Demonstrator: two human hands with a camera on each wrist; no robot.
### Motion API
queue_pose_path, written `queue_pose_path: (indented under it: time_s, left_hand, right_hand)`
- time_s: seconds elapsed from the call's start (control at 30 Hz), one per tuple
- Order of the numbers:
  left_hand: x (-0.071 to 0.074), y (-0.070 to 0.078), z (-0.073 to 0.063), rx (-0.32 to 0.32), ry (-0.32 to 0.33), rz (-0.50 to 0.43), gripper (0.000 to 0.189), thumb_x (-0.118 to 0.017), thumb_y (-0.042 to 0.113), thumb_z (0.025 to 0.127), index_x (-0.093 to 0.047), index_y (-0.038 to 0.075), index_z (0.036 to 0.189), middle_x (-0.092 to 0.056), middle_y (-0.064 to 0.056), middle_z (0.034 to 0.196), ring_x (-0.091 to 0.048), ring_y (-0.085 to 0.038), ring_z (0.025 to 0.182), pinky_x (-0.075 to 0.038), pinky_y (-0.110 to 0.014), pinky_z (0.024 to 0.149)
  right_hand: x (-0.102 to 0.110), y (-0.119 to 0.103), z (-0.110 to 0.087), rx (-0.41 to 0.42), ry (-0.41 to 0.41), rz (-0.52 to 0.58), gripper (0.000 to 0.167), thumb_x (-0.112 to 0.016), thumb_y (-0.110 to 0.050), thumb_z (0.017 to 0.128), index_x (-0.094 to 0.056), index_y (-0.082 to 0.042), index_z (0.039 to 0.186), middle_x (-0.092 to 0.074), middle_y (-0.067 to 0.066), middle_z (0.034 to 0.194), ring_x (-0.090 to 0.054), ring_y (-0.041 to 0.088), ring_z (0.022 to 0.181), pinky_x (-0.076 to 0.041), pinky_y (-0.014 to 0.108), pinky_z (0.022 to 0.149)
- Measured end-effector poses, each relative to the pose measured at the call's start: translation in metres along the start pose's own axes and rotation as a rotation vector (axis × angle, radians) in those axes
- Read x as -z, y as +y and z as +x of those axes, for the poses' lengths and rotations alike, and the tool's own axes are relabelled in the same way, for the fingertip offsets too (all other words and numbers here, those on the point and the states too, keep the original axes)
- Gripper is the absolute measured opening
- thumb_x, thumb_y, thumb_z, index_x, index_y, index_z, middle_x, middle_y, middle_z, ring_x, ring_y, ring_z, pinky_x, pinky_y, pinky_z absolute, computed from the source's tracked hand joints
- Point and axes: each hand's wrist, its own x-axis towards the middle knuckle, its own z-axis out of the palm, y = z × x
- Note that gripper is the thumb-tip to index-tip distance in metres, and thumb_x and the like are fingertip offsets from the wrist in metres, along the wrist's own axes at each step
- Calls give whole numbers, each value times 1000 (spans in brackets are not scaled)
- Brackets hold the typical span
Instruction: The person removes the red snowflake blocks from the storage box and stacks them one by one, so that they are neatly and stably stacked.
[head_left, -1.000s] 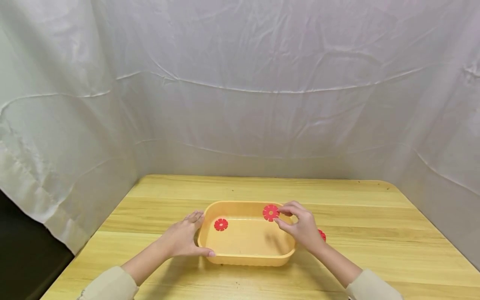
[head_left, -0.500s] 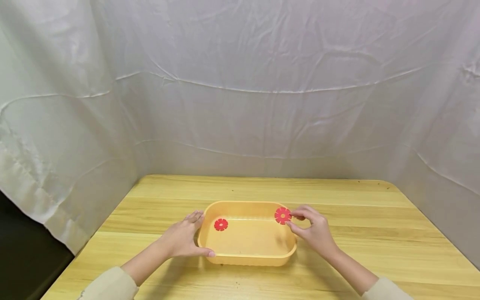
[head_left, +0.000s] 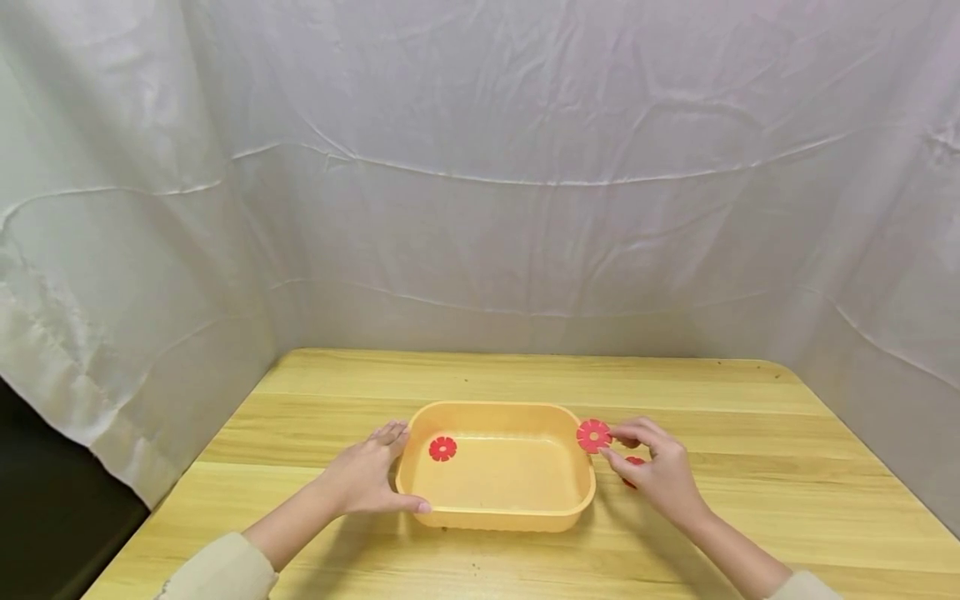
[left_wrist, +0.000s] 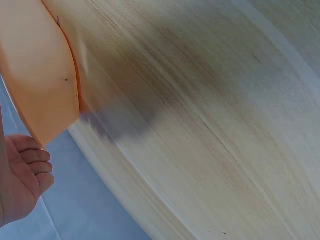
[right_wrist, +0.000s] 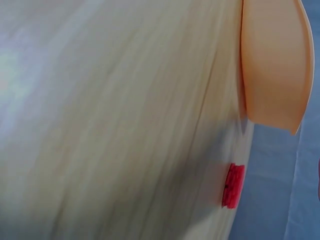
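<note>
An orange-yellow plastic basin with rounded corners stands on the wooden table. My left hand holds its left end, thumb over the front rim and fingers at the far left corner; in the left wrist view the fingers curl by the rim. Between thumb and fingertips my right hand pinches a red flower-shaped disc with a notched edge and a centre hole, held up at the basin's right rim. Another red notched disc lies inside the basin at the left.
A small stack of red discs sits on the table right of the basin, partly hidden behind my right hand in the head view. The wooden tabletop reaches back to a pale cloth that hangs around it.
My right hand has moved right with the pinched disc, from over the basin to its right rim. The left hand, the basin and the disc inside it stay in place.
</note>
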Motion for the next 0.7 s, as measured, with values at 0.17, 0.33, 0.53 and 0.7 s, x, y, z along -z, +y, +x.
queue_pose_path:
  time_s: [0.17,0.33,0.53,0.7]
  left_hand:
    - [0,0,0,1,-2,-2,109,-61,74,66,-40,-8,135,-38,-24,143,-35,-40,134,-40,-55,101]
    - [1,1,0,2,2,-5,109,-61,74,66,-41,-8,135,-38,-25,143,-35,-40,134,-39,-55,101]
    - [1,1,0,5,-6,-4,110,-61,74,66,-40,-8,135,-38,-24,143,-34,-40,134,-39,-55,102]
    - [1,1,0,10,-8,-10,110,-61,74,66,-40,-8,135,-37,-24,144,-34,-40,134,-39,-55,102]
  right_hand:
    - [7,10,-5,10,7,-13,31,-74,24,51,-66,8,76,-60,15,70,-49,8,68,-40,3,62]
    - [13,36,-19,-33,2,-35,33,-76,20,53,-68,2,79,-61,10,73,-50,2,71,-41,4,64]
    - [20,45,-27,-87,-2,-55,28,-76,15,57,-69,0,80,-63,9,75,-49,-4,73,-41,5,63]
    - [25,46,-31,-130,-5,-91,27,-77,14,57,-69,-1,79,-62,5,74,-49,-4,71,-41,8,61]
